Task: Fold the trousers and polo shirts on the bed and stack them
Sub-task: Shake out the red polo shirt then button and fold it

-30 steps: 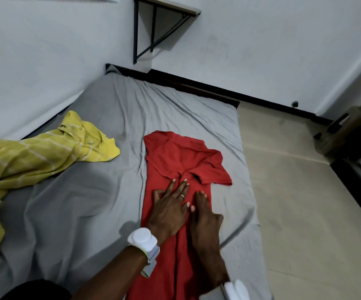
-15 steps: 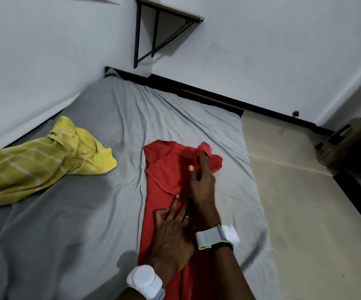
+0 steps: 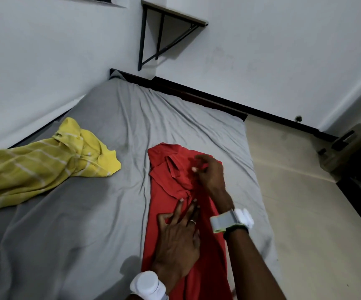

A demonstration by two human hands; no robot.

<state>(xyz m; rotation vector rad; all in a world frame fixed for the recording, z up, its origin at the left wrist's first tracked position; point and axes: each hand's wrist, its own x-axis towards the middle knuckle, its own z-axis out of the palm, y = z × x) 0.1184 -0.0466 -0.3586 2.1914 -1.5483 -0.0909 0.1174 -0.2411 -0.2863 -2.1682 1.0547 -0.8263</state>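
Two polo shirts are visible in the head view, the only view supplied; no trousers show in it. The red polo shirt point(image 3: 171, 191) lies lengthwise on the near right part of the bed point(image 3: 110, 213), narrowed into a long strip with its collar end away from you. The yellow striped polo shirt point(image 3: 43, 163) lies crumpled and unfolded toward the left edge, well apart from the red one.

Your left hand point(image 3: 177, 243) rests flat on the middle of the red shirt, fingers spread, palm down, gripping nothing; it pins the cloth. Your right hand point(image 3: 210, 176) sits at the sleeve and shoulder area on the right side, fingers curled together. It appears to pinch a bit of red fabric, but the exact hold is partly hidden by the hand itself.

Handling judgement: the shirt is light, soft knit cloth with no stiffness. Expect it to sag, crease and drag across the grey sheet, which is itself loose and wrinkled and may bunch under it. Nothing here is fragile.

Take hold at seams and edges: the sleeve hem, the shoulder seam, the bottom hem. The collar is the firmest part; use it as the reference line. Keep one palm flat on the body while the other hand moves a flap, so that the strip stays straight.
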